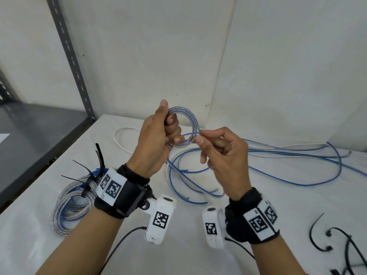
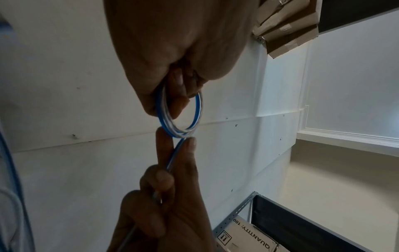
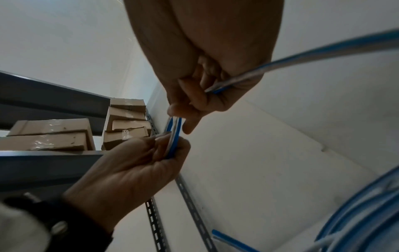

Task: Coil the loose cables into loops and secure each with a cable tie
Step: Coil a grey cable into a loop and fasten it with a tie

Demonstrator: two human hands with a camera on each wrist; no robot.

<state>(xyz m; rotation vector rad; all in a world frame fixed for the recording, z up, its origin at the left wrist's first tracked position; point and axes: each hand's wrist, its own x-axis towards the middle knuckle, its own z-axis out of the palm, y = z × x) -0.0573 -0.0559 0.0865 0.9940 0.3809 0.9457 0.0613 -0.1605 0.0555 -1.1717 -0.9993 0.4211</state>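
Blue-and-clear cable, partly wound into a small coil [image 1: 183, 127], held up at centre frame above the white worktop [image 1: 248, 221]. Left hand [image 1: 156, 139]: grip curled round the left side of the coil, thumb up along the turns, probably to keep the loops stacked so they do not spring apart. Right hand [image 1: 222, 153]: thumb and forefinger pinching the cable just where it leaves the coil's lower right edge, the loose length running back through the palm, a hold that seems meant to feed and steer the next turn. Loose cable [image 1: 297, 161]: blue and white lengths trailing over the worktop at centre and right, not yet wound. Finished bundle [image 1: 73, 199]: lower left, coiled and bound with black ties whose tails stick up. Spare cable ties [image 1: 337, 243]: black, lying at the lower right edge near the right wrist, likely kept within reach for securing this coil. Stage, by judgement: winding under way, tie not yet applied.
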